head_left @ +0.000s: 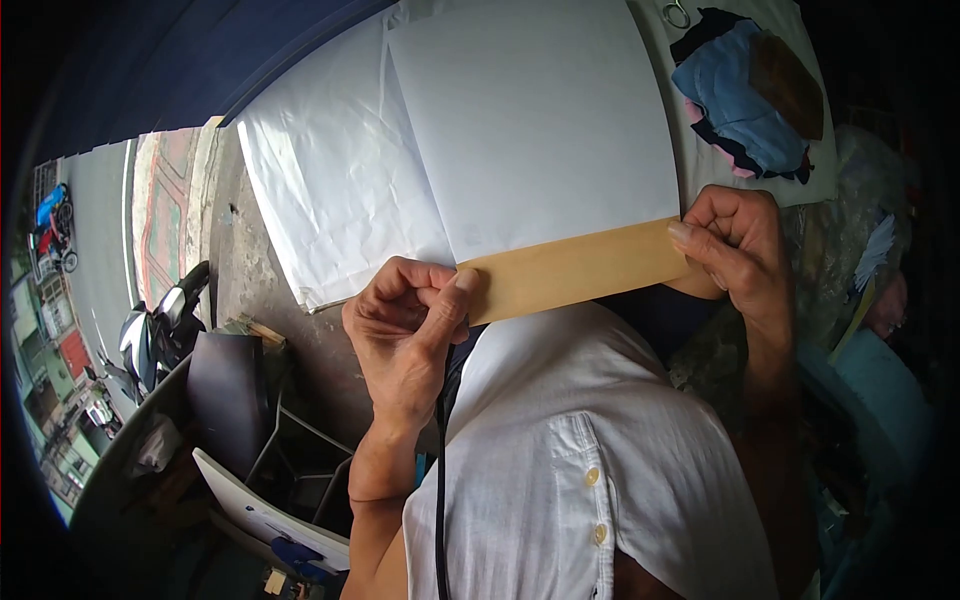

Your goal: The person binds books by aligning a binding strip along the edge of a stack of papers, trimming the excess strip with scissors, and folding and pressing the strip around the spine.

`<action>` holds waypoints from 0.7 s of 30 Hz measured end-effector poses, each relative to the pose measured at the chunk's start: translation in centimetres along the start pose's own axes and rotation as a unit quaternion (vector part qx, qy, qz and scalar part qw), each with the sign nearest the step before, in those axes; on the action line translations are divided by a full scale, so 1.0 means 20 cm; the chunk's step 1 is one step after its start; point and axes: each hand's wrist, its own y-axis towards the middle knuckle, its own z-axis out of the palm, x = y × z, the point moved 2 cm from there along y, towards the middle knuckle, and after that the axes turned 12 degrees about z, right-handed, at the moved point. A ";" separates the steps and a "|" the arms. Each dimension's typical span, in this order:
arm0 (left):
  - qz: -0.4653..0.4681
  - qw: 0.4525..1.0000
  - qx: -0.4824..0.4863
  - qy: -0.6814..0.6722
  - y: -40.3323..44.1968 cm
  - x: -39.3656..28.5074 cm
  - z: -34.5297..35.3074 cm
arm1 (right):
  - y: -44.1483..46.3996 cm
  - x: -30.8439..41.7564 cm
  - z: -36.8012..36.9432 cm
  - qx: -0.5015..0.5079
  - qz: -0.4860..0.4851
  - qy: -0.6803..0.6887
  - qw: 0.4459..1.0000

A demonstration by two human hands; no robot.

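A tan strip (575,275), perhaps paper or tape, stretches along the near edge of a large white sheet (540,130). My left hand (408,325) pinches its left end between thumb and curled fingers, close to the sheet's near left corner. At the other end, my right hand (735,250) grips the strip with the thumb on top, by the sheet's near right corner. The strip lies flat and taut between both hands, hanging just past the sheet's edge above my lap. Whether it is stuck to the sheet, I cannot tell.
More wrinkled white sheets (335,170) lie under and left of the top one. A pile of blue, black and pink cloth (735,90) with a brown piece sits at the upper right, near a metal scissor-like ring (676,14). A motorbike (150,340) stands at left.
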 end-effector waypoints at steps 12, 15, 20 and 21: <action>-0.001 1.000 0.011 -0.005 0.01 0.00 0.00 | 0.01 -0.02 0.00 0.002 0.004 0.011 1.000; -0.001 1.000 0.013 -0.009 0.01 0.00 0.00 | 0.01 -0.04 0.01 -0.010 -0.001 0.012 1.000; 0.001 1.000 0.013 -0.006 0.01 0.00 0.00 | 0.01 -0.02 0.00 -0.006 -0.006 0.003 1.000; 0.001 1.000 0.012 -0.002 0.01 0.00 0.00 | 0.01 -0.01 0.00 -0.006 -0.006 0.003 1.000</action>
